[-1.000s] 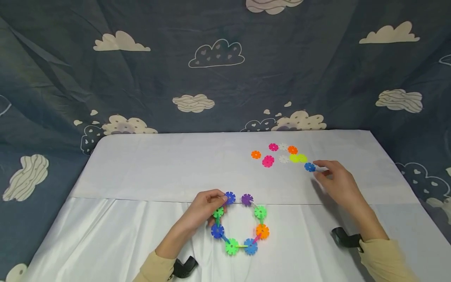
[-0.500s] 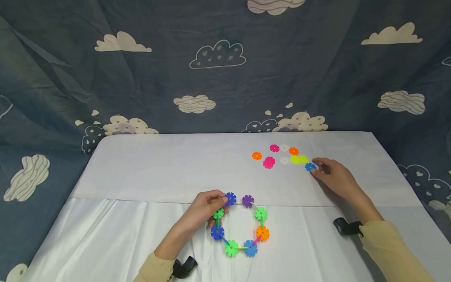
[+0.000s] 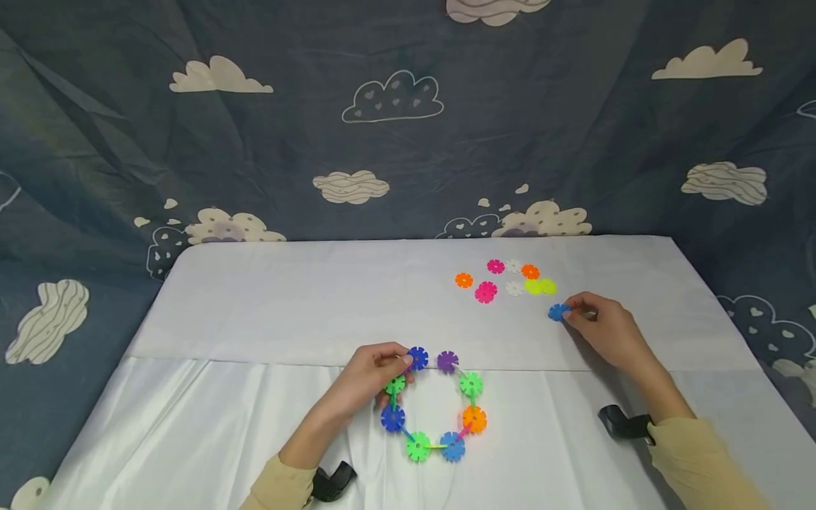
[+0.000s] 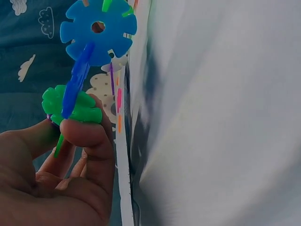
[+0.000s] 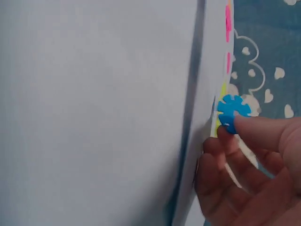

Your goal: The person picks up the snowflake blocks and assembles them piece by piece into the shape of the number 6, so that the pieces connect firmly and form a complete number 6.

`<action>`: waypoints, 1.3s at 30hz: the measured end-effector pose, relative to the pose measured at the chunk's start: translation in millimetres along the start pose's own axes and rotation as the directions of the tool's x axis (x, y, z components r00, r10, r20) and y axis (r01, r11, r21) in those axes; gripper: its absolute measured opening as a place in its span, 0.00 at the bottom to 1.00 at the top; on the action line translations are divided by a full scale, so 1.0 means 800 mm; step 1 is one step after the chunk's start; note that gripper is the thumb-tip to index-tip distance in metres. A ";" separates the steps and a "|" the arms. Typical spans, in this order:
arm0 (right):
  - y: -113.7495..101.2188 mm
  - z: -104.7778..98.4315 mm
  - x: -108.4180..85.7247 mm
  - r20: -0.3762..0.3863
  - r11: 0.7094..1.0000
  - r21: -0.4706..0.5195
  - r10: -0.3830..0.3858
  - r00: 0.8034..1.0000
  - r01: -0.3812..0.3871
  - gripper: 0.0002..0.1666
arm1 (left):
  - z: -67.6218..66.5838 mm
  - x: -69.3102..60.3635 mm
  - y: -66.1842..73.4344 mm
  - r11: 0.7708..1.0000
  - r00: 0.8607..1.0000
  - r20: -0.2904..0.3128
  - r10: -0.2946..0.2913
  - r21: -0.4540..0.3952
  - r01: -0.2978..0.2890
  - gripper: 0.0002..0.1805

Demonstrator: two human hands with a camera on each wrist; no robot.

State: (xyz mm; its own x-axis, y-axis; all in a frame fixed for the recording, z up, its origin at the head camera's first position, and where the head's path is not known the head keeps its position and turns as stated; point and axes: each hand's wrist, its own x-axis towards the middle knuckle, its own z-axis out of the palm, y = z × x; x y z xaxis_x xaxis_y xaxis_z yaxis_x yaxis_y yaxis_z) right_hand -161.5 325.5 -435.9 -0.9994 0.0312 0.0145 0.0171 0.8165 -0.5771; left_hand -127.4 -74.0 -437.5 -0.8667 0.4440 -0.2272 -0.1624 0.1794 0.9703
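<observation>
My left hand [image 3: 370, 375] pinches the upper left end of a chain of notched discs, at a dark blue disc [image 3: 418, 358]. The chain curves round as a ring with a gap between that disc and a purple disc [image 3: 448, 362]. In the left wrist view the fingers hold a green disc [image 4: 84, 107] beside a blue one. Between thumb and fingertips my right hand [image 3: 608, 333] pinches a single blue disc [image 3: 558, 312], also seen in the right wrist view [image 5: 233, 112].
Loose discs lie at the back right of the white table [image 3: 287, 297]: orange [image 3: 464, 280], pink [image 3: 486, 292], white [image 3: 514, 288], yellow [image 3: 540, 286] and others. A dark cloth with clouds hangs behind.
My right hand has taken hold of the blue disc and drawn it slightly toward me, away from the yellow discs. My left hand and the chain have hardly moved.
</observation>
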 end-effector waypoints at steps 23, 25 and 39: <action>-0.127 0.039 -0.073 -0.056 0.905 0.423 -0.014 0.998 0.037 0.11 | 0.008 -0.004 0.010 0.998 0.998 -0.050 0.033 -0.043 -0.035 0.10; -0.138 0.043 -0.077 -0.048 0.889 0.454 -0.029 0.998 0.048 0.10 | 0.009 -0.004 0.011 0.998 0.998 -0.056 0.030 -0.048 -0.033 0.09; -0.174 0.077 -0.090 0.021 0.800 0.597 -0.095 0.995 0.064 0.10 | 0.012 -0.004 0.012 0.996 0.996 -0.072 0.058 -0.057 -0.062 0.11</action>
State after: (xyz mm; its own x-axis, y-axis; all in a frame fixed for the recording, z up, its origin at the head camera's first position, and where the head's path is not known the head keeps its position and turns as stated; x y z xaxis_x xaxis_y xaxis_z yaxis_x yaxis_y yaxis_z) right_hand -94.1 174.0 -406.8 -0.9969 -0.0583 0.0522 -0.0678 0.3110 -0.9480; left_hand -121.9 -65.6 -428.4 -0.9062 0.3897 -0.1642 -0.1351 0.1012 0.9857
